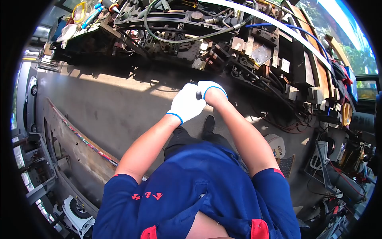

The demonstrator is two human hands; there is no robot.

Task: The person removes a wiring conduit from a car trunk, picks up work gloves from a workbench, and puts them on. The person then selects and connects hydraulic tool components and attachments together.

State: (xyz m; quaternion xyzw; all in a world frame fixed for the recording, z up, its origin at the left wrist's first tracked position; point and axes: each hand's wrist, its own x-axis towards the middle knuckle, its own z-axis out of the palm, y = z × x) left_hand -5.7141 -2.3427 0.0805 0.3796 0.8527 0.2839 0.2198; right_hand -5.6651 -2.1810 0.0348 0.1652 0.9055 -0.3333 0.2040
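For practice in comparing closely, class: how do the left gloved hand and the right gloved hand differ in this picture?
The left gloved hand shows more of its white surface than the right gloved hand. The left hand's cuff lies lower in the picture than the right hand's cuff. The left hand comes in from lower left, the right hand from lower right. Both are gloved in white with blue edging, close together.

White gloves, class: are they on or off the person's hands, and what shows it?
On: white gloves cover the left hand and right hand, with blue cuffs at both wrists.
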